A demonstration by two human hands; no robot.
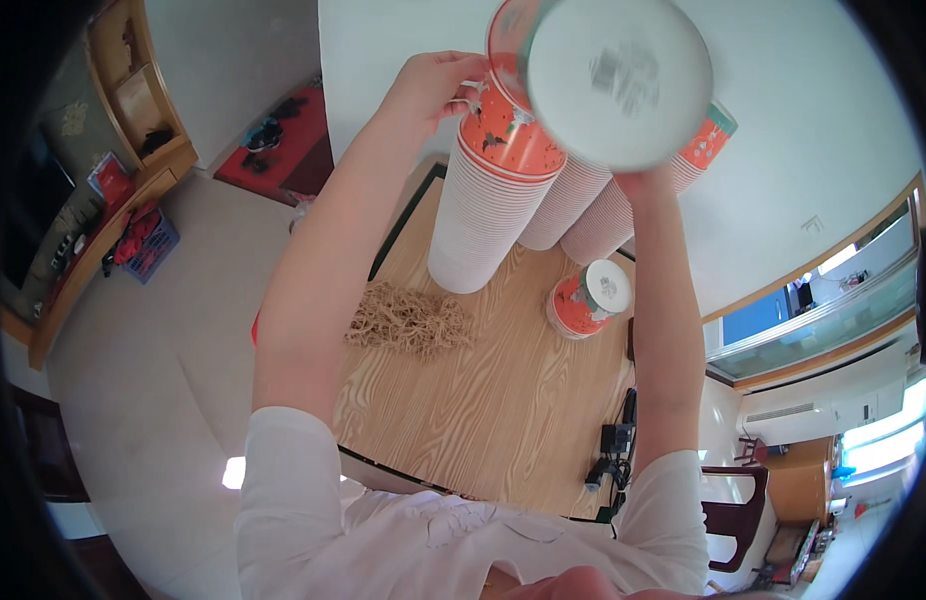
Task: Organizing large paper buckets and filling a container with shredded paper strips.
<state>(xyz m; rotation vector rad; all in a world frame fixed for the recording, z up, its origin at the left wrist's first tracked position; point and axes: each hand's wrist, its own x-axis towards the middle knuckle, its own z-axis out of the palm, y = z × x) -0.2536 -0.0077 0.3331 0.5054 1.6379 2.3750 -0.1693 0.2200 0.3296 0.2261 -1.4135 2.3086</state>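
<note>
A large orange-printed paper cup is raised and tilted, its round white base facing me. My right hand is behind this base and appears to hold the cup; its fingers are hidden. My left hand is at the cup's left rim, fingers curled in a pinch. Something thin and pale shows at those fingertips, too small to name. Just below stands a tall stack of upside-down paper cups, with an orange printed cup at its top. A heap of brown paper twine lies at the table's left edge.
Behind the tall stack stand more cup stacks against the white wall. A short upside-down orange cup is on the wooden table, at right. Black adapters and cables lie at the near right edge. A dark chair stands beside it.
</note>
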